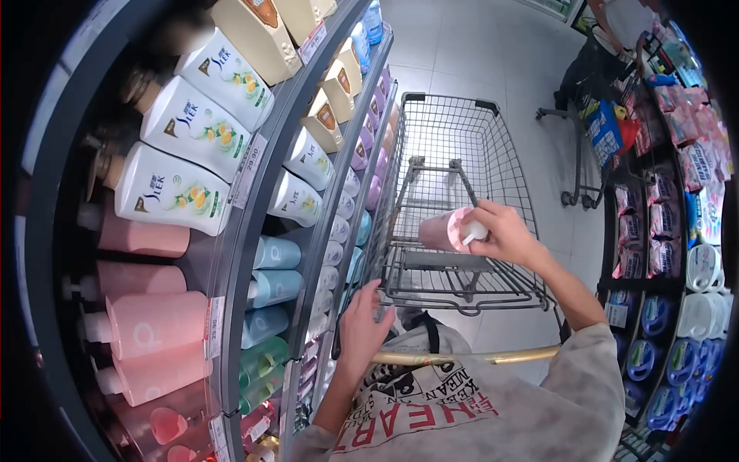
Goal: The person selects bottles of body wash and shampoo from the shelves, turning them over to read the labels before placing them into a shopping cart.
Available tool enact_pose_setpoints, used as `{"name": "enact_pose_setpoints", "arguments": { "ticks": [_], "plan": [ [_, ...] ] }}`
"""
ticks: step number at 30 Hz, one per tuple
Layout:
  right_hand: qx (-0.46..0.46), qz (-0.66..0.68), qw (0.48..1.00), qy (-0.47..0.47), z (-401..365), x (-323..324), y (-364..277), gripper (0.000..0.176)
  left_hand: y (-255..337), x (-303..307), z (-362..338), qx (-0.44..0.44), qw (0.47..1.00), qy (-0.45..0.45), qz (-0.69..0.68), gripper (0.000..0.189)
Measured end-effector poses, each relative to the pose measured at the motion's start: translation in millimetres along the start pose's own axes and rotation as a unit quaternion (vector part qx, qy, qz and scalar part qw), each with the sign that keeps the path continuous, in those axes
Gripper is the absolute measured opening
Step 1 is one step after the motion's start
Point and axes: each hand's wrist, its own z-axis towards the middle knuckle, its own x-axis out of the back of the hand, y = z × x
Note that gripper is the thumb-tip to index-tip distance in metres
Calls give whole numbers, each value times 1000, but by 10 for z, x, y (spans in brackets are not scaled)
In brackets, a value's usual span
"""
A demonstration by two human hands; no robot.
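My right hand (504,231) grips a pink pump bottle (440,232) by its white pump top, with the bottle lying sideways over the wire shopping cart (469,281). My left hand (366,323) is raised beside the shelf, left of the cart's gold handle (523,354); its fingers are apart and nothing is in them. On the shelf at the left, more pink pump bottles (158,327) stand below white SLEK bottles (173,189).
Blue bottles (277,285) and green bottles (262,362) line the shelf unit. At the upper right, a person (622,23) stands by another cart (577,115) holding goods. Packaged items (663,212) hang on the right-hand rack. Grey floor tiles (454,46) lie between.
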Motion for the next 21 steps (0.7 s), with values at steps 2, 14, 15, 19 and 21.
{"name": "enact_pose_setpoints", "arguments": {
  "ticks": [2, 14, 15, 19, 21],
  "plan": [
    [107, 56, 992, -20, 122, 474, -519, 36, 135, 16, 125, -72, 995, 51, -54, 64],
    [49, 507, 856, 87, 295, -261, -1212, 91, 203, -134, 134, -135, 893, 111, -414, 84],
    [-17, 502, 863, 58, 182, -408, -1252, 100, 218, -104, 85, -118, 896, 147, -402, 84],
    [-59, 500, 864, -14, 72, -845, -1475, 95, 158, 36, -36, -111, 946, 277, -130, 89],
    [-21, 520, 854, 11, 143, -851, -1485, 90, 152, 128, -99, -97, 950, 274, -115, 91]
  ]
}}
